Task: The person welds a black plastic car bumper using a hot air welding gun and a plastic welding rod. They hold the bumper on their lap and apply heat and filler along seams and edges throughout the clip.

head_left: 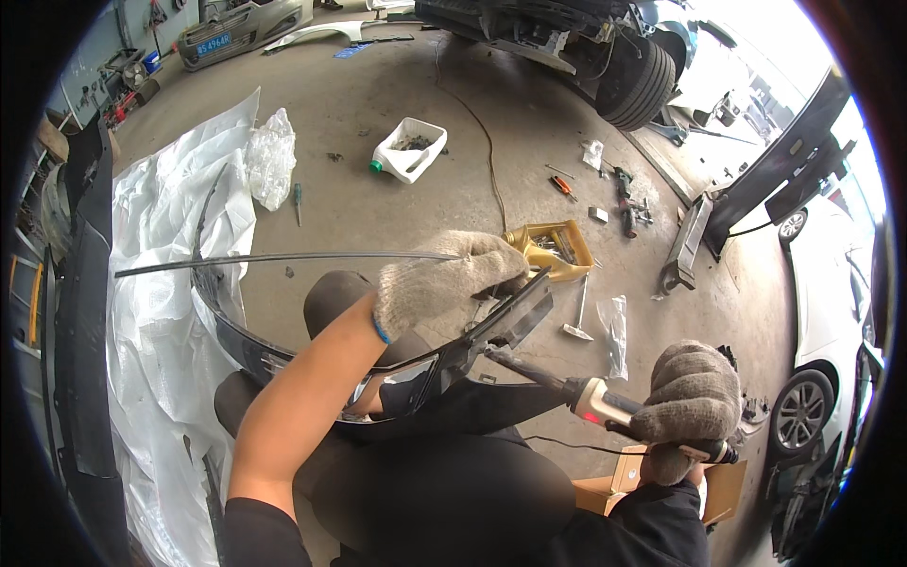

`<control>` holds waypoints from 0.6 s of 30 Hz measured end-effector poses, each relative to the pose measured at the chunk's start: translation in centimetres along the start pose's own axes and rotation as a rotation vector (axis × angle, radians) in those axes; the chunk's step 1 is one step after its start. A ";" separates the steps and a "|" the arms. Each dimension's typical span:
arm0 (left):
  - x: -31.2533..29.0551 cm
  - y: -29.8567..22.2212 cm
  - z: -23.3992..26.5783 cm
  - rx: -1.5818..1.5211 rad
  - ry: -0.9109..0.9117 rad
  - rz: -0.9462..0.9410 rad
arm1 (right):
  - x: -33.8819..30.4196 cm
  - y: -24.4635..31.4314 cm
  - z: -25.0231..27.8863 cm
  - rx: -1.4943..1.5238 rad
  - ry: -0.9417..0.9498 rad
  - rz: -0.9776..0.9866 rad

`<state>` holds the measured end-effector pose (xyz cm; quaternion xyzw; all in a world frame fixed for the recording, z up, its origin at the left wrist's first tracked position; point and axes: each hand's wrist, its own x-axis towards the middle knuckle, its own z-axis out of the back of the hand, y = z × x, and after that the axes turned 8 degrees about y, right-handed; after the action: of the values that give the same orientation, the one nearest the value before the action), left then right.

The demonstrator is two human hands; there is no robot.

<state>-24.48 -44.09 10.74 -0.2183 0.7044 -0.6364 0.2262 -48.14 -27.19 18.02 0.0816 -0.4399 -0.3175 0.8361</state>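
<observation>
Grey-brown knit gloves cover both hands. The left hand [444, 282] is closed around one end of a long, thin black strip [265, 258], which reaches out leftward over a white plastic sheet [175, 246]. Its fingertips are by a black car part [512, 306] that lies across the person's lap; whether they also grip the part cannot be told. The right hand [690, 397] is wrapped around the handle of a beige-and-black power tool [601, 401] with a red light, its nozzle pointing at the part's right end, touching or just beside it. On the floor ahead are a gold cut-open container [571, 274] of small metal pieces, a white cut-open jug [410, 168] with a green cap, red-handled pliers [564, 187] and a screwdriver [299, 203].
</observation>
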 end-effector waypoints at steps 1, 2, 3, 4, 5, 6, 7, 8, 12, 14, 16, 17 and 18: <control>0.4 0.3 -0.4 -0.020 0.004 -0.012 | 0.0 0.0 -0.4 -0.005 -0.018 -0.034; 0.7 0.8 -0.7 -0.093 0.038 -0.092 | 0.1 -0.1 -0.2 -0.003 -0.007 -0.027; 0.8 0.8 -0.7 -0.067 0.042 -0.062 | 0.1 -0.2 0.3 0.002 0.012 -0.014; 0.4 0.3 -0.8 -0.037 0.032 -0.026 | 0.1 -0.6 0.4 0.017 0.035 0.010; 0.2 0.2 -0.7 -0.007 0.022 0.011 | 0.1 -1.1 0.2 0.025 0.052 0.029; 0.1 0.4 -0.6 -0.025 0.020 0.033 | 0.1 -1.5 0.2 0.036 0.068 0.043; 0.3 0.6 -0.7 -0.047 0.027 0.050 | 0.3 -1.6 0.4 0.032 0.082 0.052; 0.4 0.7 -0.7 -0.069 0.034 0.066 | 0.3 -1.7 0.5 0.027 0.096 0.056; 0.7 0.6 -0.7 0.001 0.068 0.057 | 0.1 -1.4 0.9 0.013 0.128 0.080; 0.7 0.6 -0.8 -0.068 0.084 0.075 | 0.2 -1.5 1.2 0.020 0.132 0.114; 0.6 1.1 -0.5 -0.091 0.096 0.054 | 0.3 -1.6 0.9 0.009 0.125 0.138; 0.2 1.3 -0.2 -0.100 0.091 0.046 | 0.5 -1.6 0.4 -0.004 0.116 0.146; -0.3 1.2 -0.1 -0.055 0.064 0.043 | 0.5 -1.7 -0.1 -0.014 0.106 0.155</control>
<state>-24.34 -43.74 9.54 -0.1886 0.7331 -0.6185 0.2110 -48.63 -28.83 17.65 0.0579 -0.3979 -0.2502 0.8807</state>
